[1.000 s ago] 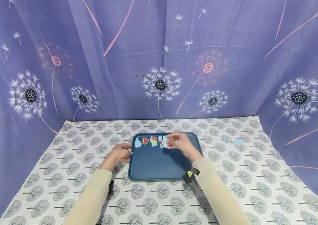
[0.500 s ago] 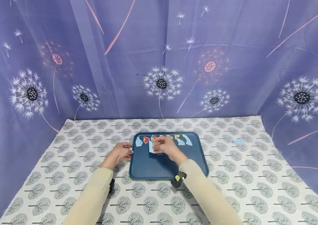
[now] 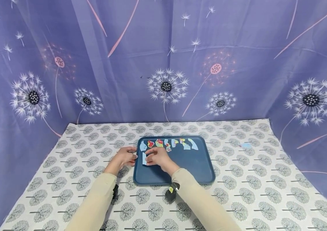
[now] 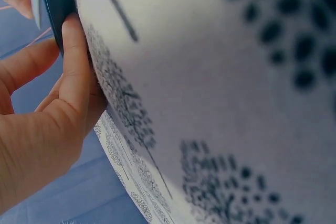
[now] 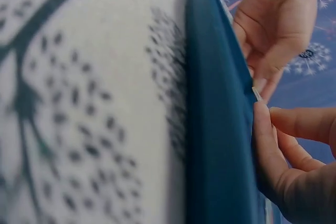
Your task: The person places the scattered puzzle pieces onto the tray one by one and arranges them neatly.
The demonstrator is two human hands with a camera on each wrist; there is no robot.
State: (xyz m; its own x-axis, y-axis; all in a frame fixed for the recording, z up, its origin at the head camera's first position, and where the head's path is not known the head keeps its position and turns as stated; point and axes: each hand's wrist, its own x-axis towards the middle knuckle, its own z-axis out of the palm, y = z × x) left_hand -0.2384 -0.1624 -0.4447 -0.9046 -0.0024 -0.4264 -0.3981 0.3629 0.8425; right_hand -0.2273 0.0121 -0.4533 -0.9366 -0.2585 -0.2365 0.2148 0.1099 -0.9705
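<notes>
A dark blue tray (image 3: 180, 170) lies on the table. My left hand (image 3: 123, 156) grips its left rim, thumb and finger pinching the edge in the left wrist view. Over the left part of the tray, my right hand (image 3: 159, 157) pinches a flat light-blue puzzle piece (image 3: 144, 158), partly covered by the fingers. The right wrist view shows this piece (image 5: 256, 93) edge-on at the fingertips, close to the tray surface. Along the tray's far side runs a row of several irregular pieces, among them a red one (image 3: 150, 143) and a curved pale-blue one (image 3: 193, 144).
Another light-blue piece (image 3: 246, 145) lies on the tablecloth right of the tray. The tablecloth (image 3: 253, 179) is white with grey tree prints. A purple dandelion-print curtain (image 3: 123, 80) hangs behind the table and at both sides.
My right hand has carried the light-blue piece from the far row leftward and nearer, to the tray's left part. The row has come into view. My left hand stays at the rim.
</notes>
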